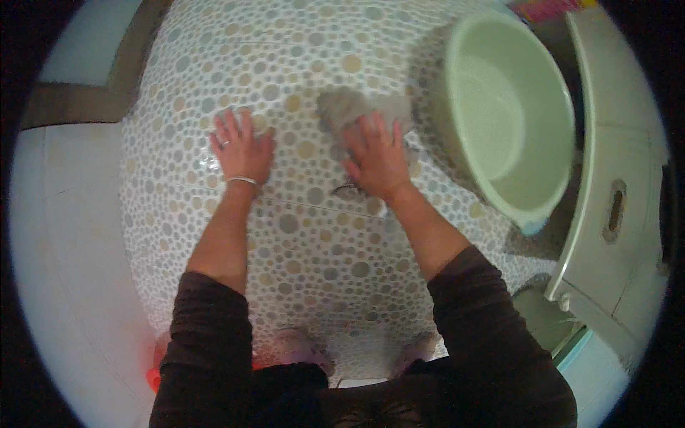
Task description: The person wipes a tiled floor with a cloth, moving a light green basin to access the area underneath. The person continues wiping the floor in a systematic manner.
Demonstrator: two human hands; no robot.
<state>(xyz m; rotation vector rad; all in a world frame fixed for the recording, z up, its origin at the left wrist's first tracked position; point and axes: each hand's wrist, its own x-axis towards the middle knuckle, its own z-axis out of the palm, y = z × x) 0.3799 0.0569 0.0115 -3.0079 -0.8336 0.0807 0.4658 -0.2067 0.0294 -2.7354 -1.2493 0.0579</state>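
Note:
My left hand (244, 155) is flat on the pebble-patterned floor (289, 223), its fingers apart, with a ring on one finger and a light bracelet at the wrist. Nothing is in it. To its right, my right hand (379, 158) presses palm down on a grey-brown cloth (343, 106), fingers spread. The cloth shows beyond the fingertips and to both sides; the palm hides part of it, and it looks blurred. A small dark curved mark or edge lies beside the right thumb's base; I cannot tell what it is.
A pale green plastic basin (489, 115) stands on the floor to the right of my right hand. Past it is a cream panel (599, 176) with an oblong slot. White surface (80, 214) borders the left, below a brown frame (75, 104). My feet (302, 350) are near the bottom, close to a red object (153, 379).

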